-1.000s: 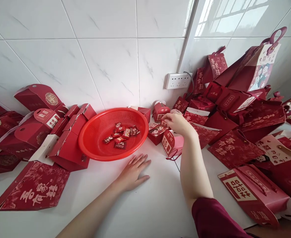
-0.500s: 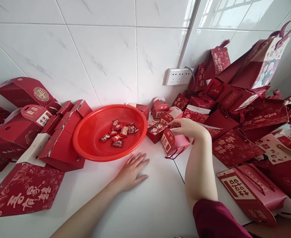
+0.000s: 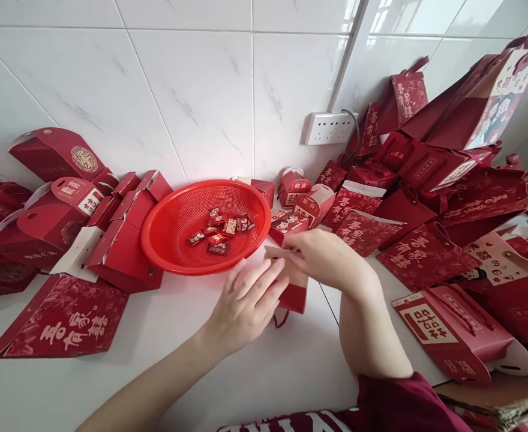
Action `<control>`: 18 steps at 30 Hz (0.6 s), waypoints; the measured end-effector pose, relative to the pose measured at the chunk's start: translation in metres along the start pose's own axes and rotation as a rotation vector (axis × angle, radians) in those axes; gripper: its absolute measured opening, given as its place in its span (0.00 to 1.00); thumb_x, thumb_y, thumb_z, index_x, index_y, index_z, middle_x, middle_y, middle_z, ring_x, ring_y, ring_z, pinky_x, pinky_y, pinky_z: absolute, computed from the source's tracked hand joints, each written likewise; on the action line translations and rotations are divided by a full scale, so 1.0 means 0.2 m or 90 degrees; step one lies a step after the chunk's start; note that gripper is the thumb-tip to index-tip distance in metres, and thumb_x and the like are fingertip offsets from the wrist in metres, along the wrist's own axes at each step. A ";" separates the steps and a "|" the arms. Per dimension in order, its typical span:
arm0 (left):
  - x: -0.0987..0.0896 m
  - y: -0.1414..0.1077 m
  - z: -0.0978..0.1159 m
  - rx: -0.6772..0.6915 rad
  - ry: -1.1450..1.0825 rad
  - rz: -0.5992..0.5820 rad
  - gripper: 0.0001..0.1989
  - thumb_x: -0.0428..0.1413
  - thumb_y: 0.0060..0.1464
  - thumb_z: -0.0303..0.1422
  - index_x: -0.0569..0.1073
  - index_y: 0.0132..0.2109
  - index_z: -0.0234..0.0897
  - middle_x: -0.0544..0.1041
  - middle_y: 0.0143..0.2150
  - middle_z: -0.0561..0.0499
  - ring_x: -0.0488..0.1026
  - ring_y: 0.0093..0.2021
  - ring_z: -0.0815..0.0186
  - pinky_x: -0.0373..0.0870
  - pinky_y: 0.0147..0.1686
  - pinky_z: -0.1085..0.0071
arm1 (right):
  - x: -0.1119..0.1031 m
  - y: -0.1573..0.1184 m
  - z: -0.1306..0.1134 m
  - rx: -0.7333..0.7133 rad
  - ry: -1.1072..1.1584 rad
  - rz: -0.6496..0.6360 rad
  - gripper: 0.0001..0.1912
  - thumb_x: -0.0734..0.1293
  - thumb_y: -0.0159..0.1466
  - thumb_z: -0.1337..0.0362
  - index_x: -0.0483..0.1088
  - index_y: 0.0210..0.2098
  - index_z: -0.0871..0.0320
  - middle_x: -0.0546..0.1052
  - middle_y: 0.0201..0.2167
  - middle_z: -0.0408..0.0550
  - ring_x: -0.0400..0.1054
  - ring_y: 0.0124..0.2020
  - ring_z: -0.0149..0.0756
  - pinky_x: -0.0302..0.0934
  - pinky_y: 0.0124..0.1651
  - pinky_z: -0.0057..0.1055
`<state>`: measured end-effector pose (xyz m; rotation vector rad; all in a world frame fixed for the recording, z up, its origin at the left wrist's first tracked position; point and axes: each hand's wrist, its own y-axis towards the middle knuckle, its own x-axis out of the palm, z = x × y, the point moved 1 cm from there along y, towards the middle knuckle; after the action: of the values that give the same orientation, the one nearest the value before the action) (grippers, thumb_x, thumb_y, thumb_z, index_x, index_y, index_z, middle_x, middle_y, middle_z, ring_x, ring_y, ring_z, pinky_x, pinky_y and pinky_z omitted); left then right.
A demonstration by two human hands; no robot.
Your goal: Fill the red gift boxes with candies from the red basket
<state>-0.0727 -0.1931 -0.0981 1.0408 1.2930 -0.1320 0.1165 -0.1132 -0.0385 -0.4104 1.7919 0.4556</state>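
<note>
My right hand point(image 3: 320, 258) pinches the top of a small red gift box point(image 3: 296, 295), which stands at the middle of the white surface with a red cord loop at its bottom. Beside it, my left hand point(image 3: 246, 306) has its fingers stretched out across the box's left part. Whether those fingers press on the box I cannot make out, and the hands hide much of it. Just beyond my left hand is a red plastic basket point(image 3: 153, 255) with several wrapped candies point(image 3: 219, 233) inside. Another red box point(image 3: 290, 223) with a cartoon print lies behind the held one.
Folded red boxes point(image 3: 124, 246) and a flat red bag point(image 3: 72, 324) are on the left. Many red bags point(image 3: 426, 255) pile up at right, with a pink and red box point(image 3: 448, 324) in front. A power strip point(image 3: 330, 128) sits against the tiled wall.
My right hand has brought the small gift box left and nearer to me, turning it. My left hand has risen from the surface to the box. The view has shifted slightly.
</note>
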 end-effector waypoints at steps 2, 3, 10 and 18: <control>-0.03 0.01 -0.01 -0.009 -0.060 -0.102 0.27 0.51 0.62 0.29 0.62 0.68 0.39 0.69 0.65 0.43 0.64 0.65 0.51 0.32 0.69 0.37 | 0.04 0.00 -0.03 -0.034 -0.001 -0.041 0.11 0.60 0.69 0.64 0.70 0.32 0.56 0.75 0.24 0.48 0.66 0.23 0.35 0.48 0.26 0.31; -0.04 0.02 -0.01 -0.020 -0.098 -0.145 0.28 0.51 0.62 0.30 0.60 0.68 0.39 0.71 0.63 0.42 0.64 0.65 0.51 0.27 0.68 0.35 | 0.05 0.00 -0.04 -0.043 0.001 -0.054 0.08 0.60 0.68 0.66 0.70 0.37 0.57 0.75 0.24 0.48 0.66 0.22 0.36 0.48 0.26 0.31; -0.12 -0.03 -0.12 -0.004 -0.118 -0.220 0.12 0.49 0.61 0.23 0.76 0.45 0.38 0.76 0.39 0.51 0.75 0.40 0.63 0.59 0.65 0.51 | 0.08 0.02 0.02 -0.059 0.055 -0.077 0.20 0.60 0.64 0.76 0.66 0.53 0.54 0.78 0.32 0.47 0.71 0.31 0.39 0.53 0.31 0.30; -0.18 -0.09 -0.20 -0.098 -0.220 -0.337 0.16 0.45 0.65 0.32 0.79 0.44 0.41 0.81 0.45 0.50 0.78 0.41 0.62 0.73 0.39 0.67 | 0.09 0.00 0.03 -0.038 0.031 -0.142 0.16 0.63 0.62 0.72 0.64 0.50 0.57 0.76 0.29 0.48 0.67 0.26 0.38 0.48 0.27 0.30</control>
<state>-0.1237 -0.1925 -0.0748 0.4970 1.2094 -0.5799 0.1162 -0.1102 -0.0576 -0.6608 1.7577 0.3456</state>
